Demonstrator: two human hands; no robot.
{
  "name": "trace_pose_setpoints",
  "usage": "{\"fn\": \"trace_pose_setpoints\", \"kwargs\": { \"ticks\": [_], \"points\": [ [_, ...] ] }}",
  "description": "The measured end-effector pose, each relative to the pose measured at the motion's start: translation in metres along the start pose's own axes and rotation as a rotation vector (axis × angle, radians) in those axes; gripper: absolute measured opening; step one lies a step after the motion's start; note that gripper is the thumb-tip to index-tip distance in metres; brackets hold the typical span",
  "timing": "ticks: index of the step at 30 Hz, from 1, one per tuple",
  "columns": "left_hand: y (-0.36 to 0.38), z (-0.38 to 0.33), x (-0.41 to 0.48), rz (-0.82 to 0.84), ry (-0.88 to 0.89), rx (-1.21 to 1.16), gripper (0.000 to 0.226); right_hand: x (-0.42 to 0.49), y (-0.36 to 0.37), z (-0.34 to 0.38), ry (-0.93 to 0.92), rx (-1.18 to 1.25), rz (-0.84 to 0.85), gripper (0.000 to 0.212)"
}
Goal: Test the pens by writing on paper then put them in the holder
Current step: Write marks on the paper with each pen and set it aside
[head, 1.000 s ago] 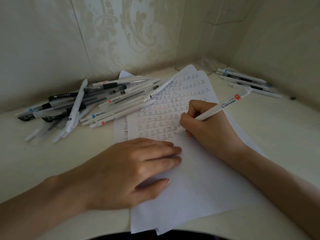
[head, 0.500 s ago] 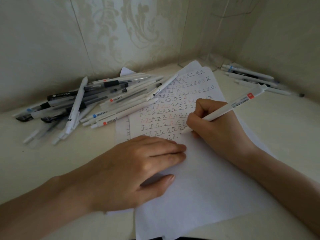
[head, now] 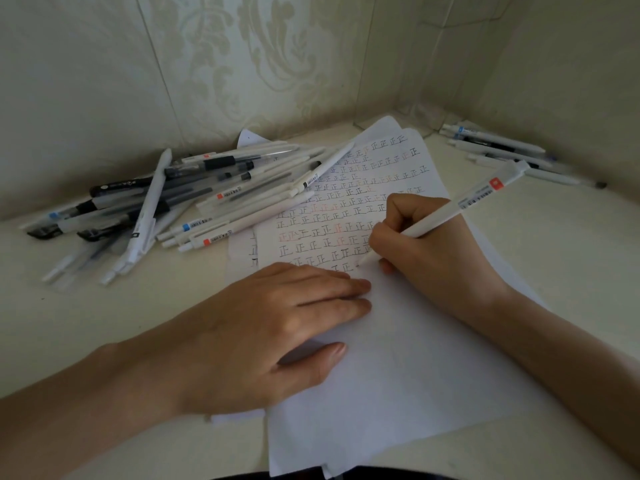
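- Desk [head: 571, 258] was smooth and cream.
- Paper sheets [head: 433, 368] lay stacked on it, thin and white, half-covered in written rows.
- Loose pens [head: 194, 199], slim white and black barrels, lay heaped left of the sheets.
- Left hand [head: 277, 327] pressed flat on the top sheet, fingers straight.
- Right hand [head: 426, 251] pinched a white pen [head: 460, 209], tip on the sheet.

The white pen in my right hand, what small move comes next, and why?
Probably write the next test character: the right hand grips the white pen, tip at the paper by the end of the lowest written row, while the left hand presses it flat.
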State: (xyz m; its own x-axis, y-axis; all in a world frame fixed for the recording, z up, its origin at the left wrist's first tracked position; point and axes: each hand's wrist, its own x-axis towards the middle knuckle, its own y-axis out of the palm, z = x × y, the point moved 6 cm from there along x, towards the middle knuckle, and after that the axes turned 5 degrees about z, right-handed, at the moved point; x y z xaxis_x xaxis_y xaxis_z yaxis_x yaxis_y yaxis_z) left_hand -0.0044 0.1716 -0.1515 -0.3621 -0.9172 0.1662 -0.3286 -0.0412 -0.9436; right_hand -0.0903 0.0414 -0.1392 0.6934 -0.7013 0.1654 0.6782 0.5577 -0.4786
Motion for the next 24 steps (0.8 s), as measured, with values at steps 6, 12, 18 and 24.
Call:
{"fn": "trace_pose_setpoints", "kwargs": {
  "ticks": [6, 12, 18, 24],
  "points": [
    [0.001, 0.001, 0.000, -0.004, 0.000, -0.006, 0.042, -0.001, 0.001, -0.001, 0.002, 0.017, 0.007, 0.027],
    [0.000, 0.002, 0.000, 0.002, 0.006, 0.005, 0.042, 0.000, -0.004, -0.002, -0.018, 0.002, -0.030, 0.034],
    [-0.005, 0.002, -0.001, -0.062, -0.002, -0.003, 0.034, 0.003, -0.016, 0.004, -0.021, 0.015, -0.004, 0.027],
    [-0.015, 0.010, -0.004, -0.198, -0.099, -0.071, 0.052, 0.009, -0.019, 0.006, -0.107, 0.124, 0.125, 0.044]
  ]
}}
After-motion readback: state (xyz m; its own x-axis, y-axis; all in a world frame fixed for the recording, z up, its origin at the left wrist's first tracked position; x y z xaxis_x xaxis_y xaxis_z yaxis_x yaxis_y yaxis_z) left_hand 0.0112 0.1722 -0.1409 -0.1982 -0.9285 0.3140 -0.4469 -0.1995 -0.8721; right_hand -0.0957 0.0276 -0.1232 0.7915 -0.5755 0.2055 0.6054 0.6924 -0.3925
